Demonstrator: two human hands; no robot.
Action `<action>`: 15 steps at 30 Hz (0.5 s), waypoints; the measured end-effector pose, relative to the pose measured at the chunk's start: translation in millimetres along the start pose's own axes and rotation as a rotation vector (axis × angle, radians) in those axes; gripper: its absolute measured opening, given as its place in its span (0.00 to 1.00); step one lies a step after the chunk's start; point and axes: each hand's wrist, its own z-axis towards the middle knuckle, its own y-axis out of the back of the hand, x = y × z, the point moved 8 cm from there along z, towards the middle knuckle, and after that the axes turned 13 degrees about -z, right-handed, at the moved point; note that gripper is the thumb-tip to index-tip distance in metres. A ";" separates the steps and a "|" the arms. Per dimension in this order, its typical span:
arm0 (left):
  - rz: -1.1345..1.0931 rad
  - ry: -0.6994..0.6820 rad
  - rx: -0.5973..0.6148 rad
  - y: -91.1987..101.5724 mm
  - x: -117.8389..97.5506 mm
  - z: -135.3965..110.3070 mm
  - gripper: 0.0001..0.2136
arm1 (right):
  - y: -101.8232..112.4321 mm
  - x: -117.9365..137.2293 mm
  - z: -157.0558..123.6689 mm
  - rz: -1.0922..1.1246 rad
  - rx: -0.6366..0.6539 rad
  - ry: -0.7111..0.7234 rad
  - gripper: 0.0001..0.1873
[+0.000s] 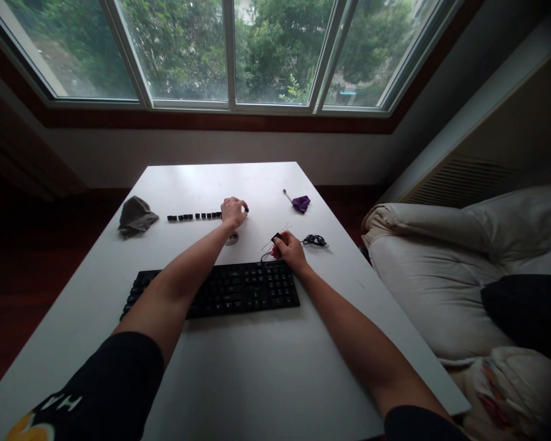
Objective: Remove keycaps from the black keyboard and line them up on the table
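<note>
Squarely align the small keycap (247,210), apparently pinched by the left hand (233,212), with the row (201,215) while the right hand (289,252) pinches a black block (276,237).

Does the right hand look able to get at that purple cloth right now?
Probably yes: the right hand is near the purple cloth, and nothing seems to block the way across the white tabletop. It holds a small black object, though, which it might have to put down first.

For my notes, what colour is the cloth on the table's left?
The cloth is grey; best in head view.
</note>
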 end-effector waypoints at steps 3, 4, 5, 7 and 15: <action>0.010 0.030 0.014 -8.0 11.3 4.8 0.09 | -0.3 -0.5 0.7 0.000 0.000 -0.004 0.21; 0.013 0.036 0.018 -9.6 14.5 6.0 0.10 | -0.6 -1.0 1.1 -0.001 0.002 -0.004 0.21; 0.016 0.040 0.021 -10.7 17.2 7.1 0.10 | -0.7 -1.5 1.5 -0.002 0.003 -0.003 0.21; 0.029 0.047 0.031 -11.7 21.2 9.2 0.12 | -1.0 -2.9 2.5 -0.007 0.006 0.004 0.21; 0.038 0.040 0.076 -11.2 23.7 13.1 0.13 | -0.6 -6.6 4.5 -0.010 0.006 0.024 0.20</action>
